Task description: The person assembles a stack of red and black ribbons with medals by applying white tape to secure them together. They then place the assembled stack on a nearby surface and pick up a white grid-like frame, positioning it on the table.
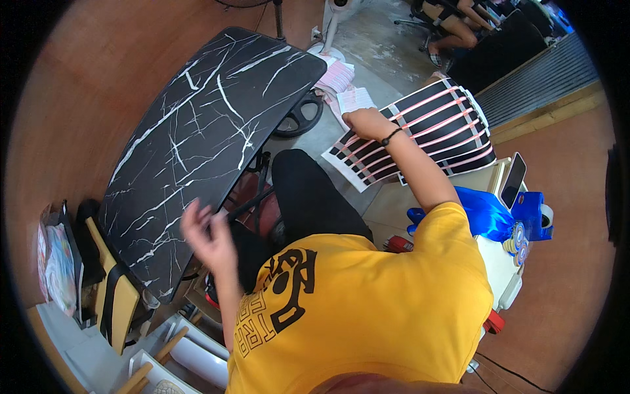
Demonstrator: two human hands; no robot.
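Note:
My right hand (pixel 369 123), with a dark beaded bracelet at the wrist, is closed on the left edge of a large printed sheet (pixel 420 123). This sheet has black panels split by pink and pale stripes, with a white border, and it bends a little as it hangs out to the right. Whether it is one sheet or a thin stack I cannot tell. My left hand (pixel 210 235) is raised by the near edge of a black marble-patterned table (pixel 197 131). Its fingers are apart and slightly blurred, and nothing shows in them.
Pink and white papers (pixel 338 77) lie on the floor beyond the table. At right, a pale cabinet top (pixel 502 262) bears blue shiny material (pixel 484 211) and a tablet-like device (pixel 513 180). A yellow board (pixel 111 289) leans at lower left. Another person (pixel 453 26) sits far back.

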